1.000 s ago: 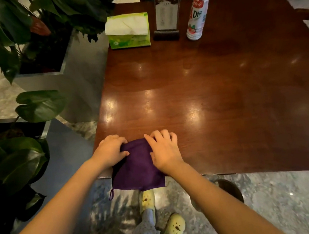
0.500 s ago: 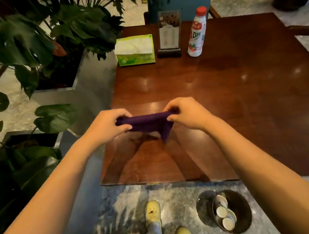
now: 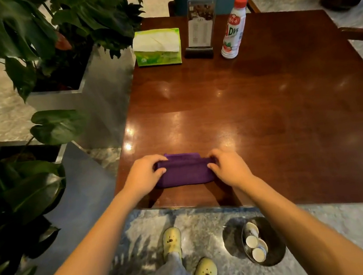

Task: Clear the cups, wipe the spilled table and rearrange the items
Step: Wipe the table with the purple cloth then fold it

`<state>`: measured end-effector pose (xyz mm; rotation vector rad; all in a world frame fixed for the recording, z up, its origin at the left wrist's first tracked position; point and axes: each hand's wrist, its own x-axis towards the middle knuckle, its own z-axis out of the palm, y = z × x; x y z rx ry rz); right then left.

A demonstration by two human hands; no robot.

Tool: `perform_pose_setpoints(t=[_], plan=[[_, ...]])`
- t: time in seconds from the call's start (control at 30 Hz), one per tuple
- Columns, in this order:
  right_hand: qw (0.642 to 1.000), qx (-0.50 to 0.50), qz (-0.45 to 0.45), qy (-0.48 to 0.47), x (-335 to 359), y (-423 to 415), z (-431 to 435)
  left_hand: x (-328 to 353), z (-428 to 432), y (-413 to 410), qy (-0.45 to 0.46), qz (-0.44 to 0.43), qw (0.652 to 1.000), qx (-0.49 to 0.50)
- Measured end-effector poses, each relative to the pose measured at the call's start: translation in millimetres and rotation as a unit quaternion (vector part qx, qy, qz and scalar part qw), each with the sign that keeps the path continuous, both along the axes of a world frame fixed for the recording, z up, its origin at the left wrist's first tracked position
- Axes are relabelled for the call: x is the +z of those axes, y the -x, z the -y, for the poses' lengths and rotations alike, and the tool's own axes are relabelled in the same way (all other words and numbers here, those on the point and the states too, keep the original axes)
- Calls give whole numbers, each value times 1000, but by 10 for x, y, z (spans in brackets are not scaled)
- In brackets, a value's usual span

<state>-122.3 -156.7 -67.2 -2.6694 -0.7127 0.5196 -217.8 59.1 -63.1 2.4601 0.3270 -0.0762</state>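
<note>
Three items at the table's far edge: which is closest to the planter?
The green tissue box; the menu stand and bottle stand farther along the edge.

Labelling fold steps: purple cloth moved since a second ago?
Yes. The purple cloth overhung the table's near edge; now it lies folded on top, left hand and right hand gripping its ends.

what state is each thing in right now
purple cloth: folded, lying on the table near its front edge
left hand: grips the cloth's left end
right hand: grips the cloth's right end
bottle: upright, capped
tissue box: open, tissue showing
menu stand: upright
cups: in the bin on the floor
</note>
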Motion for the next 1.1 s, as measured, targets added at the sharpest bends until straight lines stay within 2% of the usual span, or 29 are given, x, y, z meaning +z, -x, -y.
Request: perform_pose_setpoints(t=[0.07, 0.13, 0.17, 0.23, 0.37, 0.43, 0.57, 0.7, 0.8, 0.93, 1.1], plan=[[992, 50, 116, 13, -31, 54, -174, -18, -18, -80, -1, 35, 999, 33], [972, 174, 157, -35, -87, 115, -370, -73, -102, -90, -20, 49, 996, 68], [955, 256, 145, -36, -139, 135, -459, -118, -167, -53, -40, 42, 995, 81], [919, 381, 96, 32, -278, 126, -597, -250, -304, 107, -89, 4, 993, 83], [880, 460, 88, 86, -459, -180, -689, -628, -447, 608, -226, -104, 968, 19], [886, 443, 106, 86, -484, -322, -744, -745, -452, 754, -238, -125, 963, 17], [947, 277, 124, 108, -528, 43, -938, -854, -451, 789, -222, -95, 970, 21], [939, 311, 118, 83, -573, 883, -869, -890, -463, 804, -218, -84, 972, 21], [941, 303, 136, 69, -554, 1049, -641, -891, -457, 801, -229, -88, 969, 25], [945, 290, 128, 79, -571, 556, -560, -856, -420, 795, -241, -88, 966, 33], [976, 150, 131, 93, -593, -556, -368, -761, -162, 609, -224, -49, 973, 12]])
